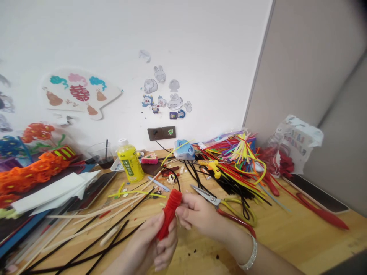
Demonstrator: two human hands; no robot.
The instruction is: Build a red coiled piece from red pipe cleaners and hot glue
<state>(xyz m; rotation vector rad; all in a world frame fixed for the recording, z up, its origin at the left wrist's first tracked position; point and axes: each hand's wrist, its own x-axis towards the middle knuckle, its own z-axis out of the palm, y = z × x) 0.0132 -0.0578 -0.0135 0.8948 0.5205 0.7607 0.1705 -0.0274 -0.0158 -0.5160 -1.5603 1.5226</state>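
A red roll of pipe cleaners (171,213), fuzzy and tightly coiled, is held up over the table's front part. My left hand (155,238) is closed round its lower end. The fingers of my right hand (197,214) are closed in a pinch on its upper right side. Just right of my right hand lie scissors (211,198) with yellow handles, and a red-handled tool (237,221) is partly under them. Black pipe cleaners (111,229) and cream ones (86,225) spread across the table to the left of my left hand.
A yellow drink bottle (129,162) stands near a plastic cup (103,156) of dark liquid. A yellow glue gun (210,167) lies before a heap of coloured pipe cleaners (243,152). Orange fuzzy flowers (37,172) and white paper sheets (57,191) fill the left. A tablet-like slab (318,193) lies right.
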